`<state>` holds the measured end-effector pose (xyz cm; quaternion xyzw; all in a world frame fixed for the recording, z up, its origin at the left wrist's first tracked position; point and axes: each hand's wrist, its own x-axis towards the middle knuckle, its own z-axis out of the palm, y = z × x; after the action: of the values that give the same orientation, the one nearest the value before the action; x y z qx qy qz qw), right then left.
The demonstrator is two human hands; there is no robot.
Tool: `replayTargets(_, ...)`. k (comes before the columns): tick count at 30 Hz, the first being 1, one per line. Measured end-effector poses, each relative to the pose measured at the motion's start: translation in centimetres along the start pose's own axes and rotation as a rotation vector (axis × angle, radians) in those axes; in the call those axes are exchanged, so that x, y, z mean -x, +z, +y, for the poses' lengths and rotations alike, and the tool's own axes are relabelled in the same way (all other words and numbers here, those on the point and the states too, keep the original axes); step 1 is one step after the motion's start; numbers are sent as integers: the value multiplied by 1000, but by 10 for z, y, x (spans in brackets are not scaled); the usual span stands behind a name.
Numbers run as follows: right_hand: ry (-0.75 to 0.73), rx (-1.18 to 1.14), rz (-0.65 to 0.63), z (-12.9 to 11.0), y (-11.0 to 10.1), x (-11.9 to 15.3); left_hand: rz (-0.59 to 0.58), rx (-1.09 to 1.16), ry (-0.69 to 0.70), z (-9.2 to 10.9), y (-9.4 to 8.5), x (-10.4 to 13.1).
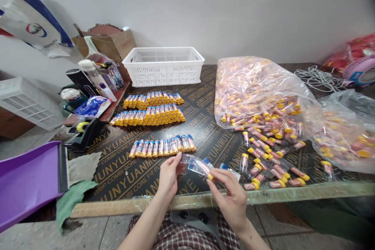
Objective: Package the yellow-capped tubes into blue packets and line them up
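Note:
Over the table's front part, my two hands hold a small clear plastic tube (200, 166) with a yellow cap and something pink inside. My left hand (171, 174) pinches its clear end, while my right hand (230, 191) grips near the yellow cap. Blue printed labels (195, 167) lie flat beneath and beside the tube. Beyond my left hand stretches a row of blue-labelled tubes (162, 146), yellow caps toward me. Farther back are stacked rows of the same labelled tubes (149, 115). Loose unlabelled tubes (271, 158) are scattered right of my right hand.
A white plastic basket (164, 72) stands by the wall. Large clear bags (252, 82) of tubes cover the right side. At left are a tape dispenser (83, 134), bottles (93, 74) and a purple dustpan (32, 179). A wooden strip (117, 207) edges the table front.

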<state>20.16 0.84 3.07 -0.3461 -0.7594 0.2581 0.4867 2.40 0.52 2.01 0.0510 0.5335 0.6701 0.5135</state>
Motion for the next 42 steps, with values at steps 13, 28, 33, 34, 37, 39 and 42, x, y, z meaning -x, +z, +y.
replayTargets(13, 8, -49, -234, 9, 5, -5, -421, -124, -164, 7, 10, 30)
replayTargets(28, 75, -313, -366, 13, 4, -2, -450, -198, -240, -2, 12, 43)
replayTargets(33, 70, -344, -348, 12, 6, -2, -433, -191, -244, -1, 13, 44)
replayTargets(34, 66, -352, -347, 13, 6, -2, -427, -193, -246, 0, 13, 44)
replayTargets(37, 57, -356, -335, 14, 8, -1, -413, -202, -250, 0, 13, 45)
replayTargets(39, 51, -352, -330, 13, 9, -1, -414, -202, -245, -2, 13, 46)
replayTargets(42, 47, -364, -342, 11, 10, -3, -426, -196, -237, -3, 12, 45)
